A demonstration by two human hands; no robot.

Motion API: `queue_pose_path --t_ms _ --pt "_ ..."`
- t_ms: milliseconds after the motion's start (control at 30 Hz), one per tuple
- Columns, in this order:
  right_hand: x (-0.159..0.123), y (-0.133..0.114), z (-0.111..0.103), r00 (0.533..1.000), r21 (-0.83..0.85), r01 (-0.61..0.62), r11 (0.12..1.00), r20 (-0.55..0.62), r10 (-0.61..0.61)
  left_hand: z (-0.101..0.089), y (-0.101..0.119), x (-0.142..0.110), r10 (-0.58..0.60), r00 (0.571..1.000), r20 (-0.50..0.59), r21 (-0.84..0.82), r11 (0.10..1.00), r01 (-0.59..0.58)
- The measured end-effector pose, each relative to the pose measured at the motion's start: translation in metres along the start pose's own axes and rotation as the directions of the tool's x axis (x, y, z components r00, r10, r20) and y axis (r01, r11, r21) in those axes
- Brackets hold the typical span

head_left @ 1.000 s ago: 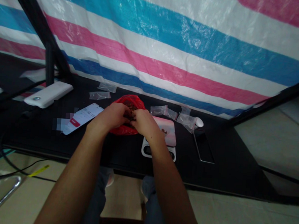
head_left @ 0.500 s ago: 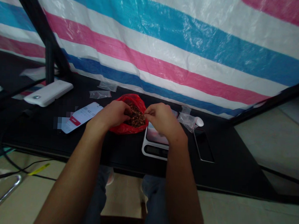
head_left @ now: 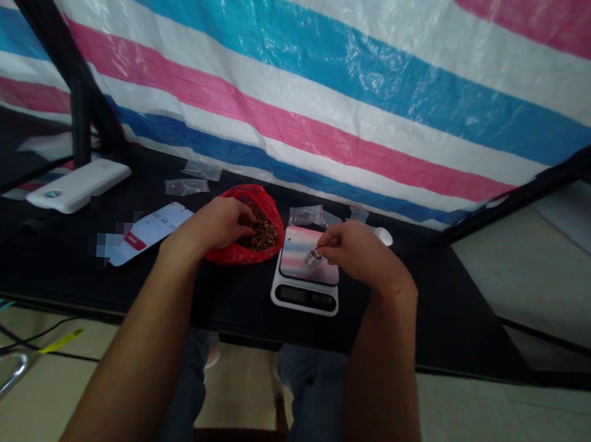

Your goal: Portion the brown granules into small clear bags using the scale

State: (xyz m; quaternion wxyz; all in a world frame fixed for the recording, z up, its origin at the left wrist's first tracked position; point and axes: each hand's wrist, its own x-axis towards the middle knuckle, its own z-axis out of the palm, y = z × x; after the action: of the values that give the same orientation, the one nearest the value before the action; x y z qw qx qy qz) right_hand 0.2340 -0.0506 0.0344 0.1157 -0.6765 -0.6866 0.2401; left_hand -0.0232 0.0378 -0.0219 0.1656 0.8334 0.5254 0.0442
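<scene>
Two devices lie farthest left of the white scale: a long white case, well apart from it, then a pale-screened phone, slanting away from the person toward the scale's side. Next comes the left hand, over the near-left rim of the red bag. Its finger and thumb reach into the mouth with a narrow gap between them; I cannot tell whether they pinch anything. The bag sits just left of the scale, mouth upward and full of brown pieces, roundish, with no clear long axis. The scale itself points its display edge at the person, its long axis running away from them. Over its plate, the right hand comes in from the right, thumb and forefinger drawn close at a small, shiny, brownish item; whether they grip it or only touch it, I cannot tell, nor which way it points. The step in hand looks like setting this item on the plate; the next move seems to call for a gentle release, fingers clear of the surface. Behind the scale lie small clear bags.
</scene>
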Motion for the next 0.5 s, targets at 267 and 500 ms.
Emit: queue_pose_path --t_ms 267,500 --pt "0.003 0.002 0.004 0.998 0.028 0.014 1.000 -0.060 -0.013 -0.004 0.010 -0.003 0.028 1.000 -0.013 -0.015 0.999 -0.028" --pt "0.004 0.000 0.002 0.993 -0.015 0.053 0.998 -0.104 -0.055 -0.003 0.014 -0.002 0.195 0.979 -0.055 -0.165 0.965 -0.202"
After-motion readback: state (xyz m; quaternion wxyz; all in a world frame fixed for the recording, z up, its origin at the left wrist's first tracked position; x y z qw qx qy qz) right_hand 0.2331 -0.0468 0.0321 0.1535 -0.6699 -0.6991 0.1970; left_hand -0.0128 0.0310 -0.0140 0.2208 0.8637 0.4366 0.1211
